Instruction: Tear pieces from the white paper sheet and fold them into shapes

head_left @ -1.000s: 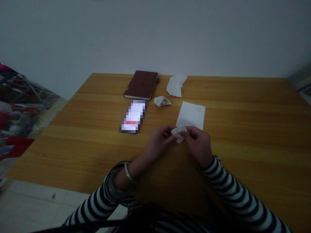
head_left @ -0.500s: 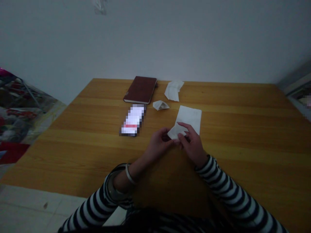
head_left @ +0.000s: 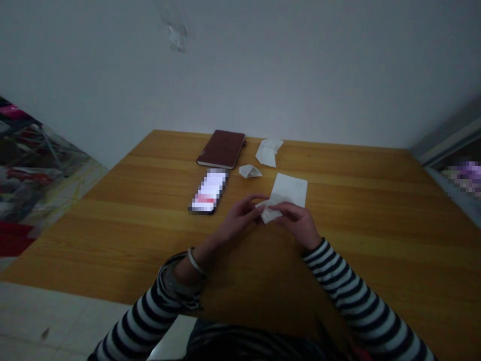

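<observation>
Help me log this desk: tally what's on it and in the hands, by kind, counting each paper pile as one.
Notebook: 1
Phone: 1
Fanned pile, folded bundle, flat paper and held paper: 4 paper items
Total: 6

A brown notebook (head_left: 221, 149) lies near the wall (head_left: 300, 70) on the wooden desk (head_left: 361, 200), just behind a phone (head_left: 209, 192) with a bright screen (head_left: 211, 186).
</observation>
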Motion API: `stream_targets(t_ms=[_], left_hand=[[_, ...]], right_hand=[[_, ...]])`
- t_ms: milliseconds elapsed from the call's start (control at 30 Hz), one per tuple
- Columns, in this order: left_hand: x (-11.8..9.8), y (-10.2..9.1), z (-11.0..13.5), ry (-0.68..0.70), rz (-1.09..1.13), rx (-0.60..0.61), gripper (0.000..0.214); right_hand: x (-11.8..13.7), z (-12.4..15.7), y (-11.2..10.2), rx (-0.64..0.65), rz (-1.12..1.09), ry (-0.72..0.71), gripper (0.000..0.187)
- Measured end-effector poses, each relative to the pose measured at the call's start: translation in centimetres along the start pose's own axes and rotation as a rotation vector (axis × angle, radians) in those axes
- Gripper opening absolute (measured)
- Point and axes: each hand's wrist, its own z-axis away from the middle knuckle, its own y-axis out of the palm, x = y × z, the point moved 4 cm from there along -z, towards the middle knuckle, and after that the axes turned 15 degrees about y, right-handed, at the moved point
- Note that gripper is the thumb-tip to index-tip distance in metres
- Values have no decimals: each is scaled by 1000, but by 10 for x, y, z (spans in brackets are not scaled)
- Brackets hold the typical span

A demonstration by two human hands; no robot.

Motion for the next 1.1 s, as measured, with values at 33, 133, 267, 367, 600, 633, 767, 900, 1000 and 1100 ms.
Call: stream_targets(t_ms=[33, 133, 267, 367, 600, 633, 767, 900, 1000, 1100], left_hand=[[-2, 1, -1, 25, -14, 18, 39], [-2, 2, -2, 57, -34, 41, 39], [1, 0, -3, 67, -88, 60, 30], [5, -4, -2, 74, -148, 34, 23], [15, 2, -1, 39, 10, -12, 43], [15, 3, -1, 35, 33, -23, 41], [11, 1, -1, 56, -83, -85, 23], [6, -5, 0, 99, -266, -178, 15], [4, -5, 0, 94, -237, -206, 23], [4, -1, 0, 52, -107, -176, 33]], right_hand=[[-1, -1, -2, -26, -12, 8, 23], [-2, 1, -6, -133, -19, 9, 20], [-2, 5, -4, -168, 1, -6, 18], [-4, 5, 0, -134, 13, -6, 16], [-5, 5, -2, -294, -83, 49, 14], [-5, 5, -3, -311, -91, 50, 14], [-4, 7, -7, -373, -103, 64, 14], [-3, 10, -7, -426, -111, 75, 11], [-3, 11, -7, -410, -145, 76, 13], [-2, 10, -8, -369, -174, 70, 14]])
